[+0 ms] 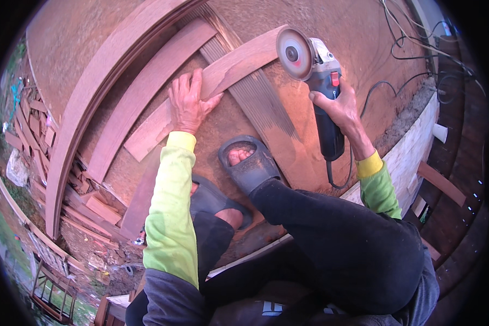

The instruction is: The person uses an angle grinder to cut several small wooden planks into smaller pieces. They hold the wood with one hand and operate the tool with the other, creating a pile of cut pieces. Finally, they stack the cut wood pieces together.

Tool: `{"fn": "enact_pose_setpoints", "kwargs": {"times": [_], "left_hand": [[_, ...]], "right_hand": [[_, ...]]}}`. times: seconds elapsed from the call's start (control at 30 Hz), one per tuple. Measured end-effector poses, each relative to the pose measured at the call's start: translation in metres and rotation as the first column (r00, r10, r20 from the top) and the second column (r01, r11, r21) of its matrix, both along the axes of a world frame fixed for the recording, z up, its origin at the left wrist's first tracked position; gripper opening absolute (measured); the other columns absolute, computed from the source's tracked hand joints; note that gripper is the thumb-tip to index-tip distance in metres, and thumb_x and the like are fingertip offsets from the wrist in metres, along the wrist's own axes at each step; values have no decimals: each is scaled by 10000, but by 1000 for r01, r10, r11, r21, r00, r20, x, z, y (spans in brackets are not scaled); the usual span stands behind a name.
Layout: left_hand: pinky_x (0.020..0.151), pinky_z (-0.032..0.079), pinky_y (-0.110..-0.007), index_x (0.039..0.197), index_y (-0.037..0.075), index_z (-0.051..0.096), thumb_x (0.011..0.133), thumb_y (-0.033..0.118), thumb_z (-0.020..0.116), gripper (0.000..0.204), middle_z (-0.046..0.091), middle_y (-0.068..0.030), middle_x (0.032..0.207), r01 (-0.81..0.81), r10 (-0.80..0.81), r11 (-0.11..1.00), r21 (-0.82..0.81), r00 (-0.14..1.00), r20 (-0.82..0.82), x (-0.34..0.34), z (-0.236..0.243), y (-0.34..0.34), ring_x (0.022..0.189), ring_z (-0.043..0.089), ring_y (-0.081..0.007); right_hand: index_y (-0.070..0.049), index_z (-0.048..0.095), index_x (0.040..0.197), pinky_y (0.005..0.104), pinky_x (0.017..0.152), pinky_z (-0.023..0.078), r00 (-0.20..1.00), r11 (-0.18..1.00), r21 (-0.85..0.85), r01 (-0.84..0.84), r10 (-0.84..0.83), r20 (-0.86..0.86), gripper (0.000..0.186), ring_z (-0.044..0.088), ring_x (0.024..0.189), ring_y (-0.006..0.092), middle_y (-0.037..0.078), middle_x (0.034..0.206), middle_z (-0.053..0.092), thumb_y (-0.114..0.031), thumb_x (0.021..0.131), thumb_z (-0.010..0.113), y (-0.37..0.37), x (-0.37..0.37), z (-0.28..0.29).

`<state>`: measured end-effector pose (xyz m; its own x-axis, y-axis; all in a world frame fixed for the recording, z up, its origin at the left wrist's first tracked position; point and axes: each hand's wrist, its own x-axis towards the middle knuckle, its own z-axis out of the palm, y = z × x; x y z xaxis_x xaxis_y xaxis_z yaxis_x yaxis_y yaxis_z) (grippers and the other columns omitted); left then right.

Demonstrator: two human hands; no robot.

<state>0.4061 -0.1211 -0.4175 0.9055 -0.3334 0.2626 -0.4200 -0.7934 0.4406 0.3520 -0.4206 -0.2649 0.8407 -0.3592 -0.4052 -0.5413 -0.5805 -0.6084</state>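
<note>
My right hand (339,106) is wrapped round the dark body of an angle grinder (328,127), with the thumb below its red switch. The grinder's round disc (295,52) is at the upper end, beside the far end of a curved wooden piece (244,57); whether they touch I cannot tell. On that same piece lies my left hand (189,100), fingers stretched over the wood and thumb apart. A grooved plank (263,103) runs underneath the curved piece. Another curved wooden piece (152,95) lies to the left.
Long curved beams (100,81) arch along the left. My sandalled feet (250,163) rest close to the wood. Black cables (399,87) trail over the ground at right, near a pale ledge (396,149). Wood offcuts (35,127) are heaped at the far left.
</note>
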Motion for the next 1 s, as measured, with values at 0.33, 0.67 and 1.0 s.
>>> {"fn": "enact_pose_setpoints", "kwargs": {"times": [0.33,0.67,1.0], "left_hand": [[856,447,-420,1206,76,580,668,554,780,747,565,-114,1059,-54,54,998,35,999,10,-2,5,-6,997,535,-300],[840,454,-412,1220,91,581,665,539,785,741,563,-87,1063,-66,66,996,66,998,8,-3,3,-5,992,540,-279],[849,447,-420,1240,133,566,635,576,778,779,561,-57,1104,-74,75,993,89,997,-6,-1,-4,-5,1039,518,-268]], "right_hand": [[41,611,1054,332,730,541,997,997,8,-78,78,2,523,656,786,175,109,890,678,-271,670,780,-7,-7,-17],[47,596,1126,339,770,532,979,980,-47,-192,188,-75,606,648,837,192,120,941,673,-316,676,779,-2,0,-21],[96,568,1138,357,800,542,966,965,-69,-255,250,-64,659,676,874,250,187,960,677,-303,655,771,-1,3,-20]]}}
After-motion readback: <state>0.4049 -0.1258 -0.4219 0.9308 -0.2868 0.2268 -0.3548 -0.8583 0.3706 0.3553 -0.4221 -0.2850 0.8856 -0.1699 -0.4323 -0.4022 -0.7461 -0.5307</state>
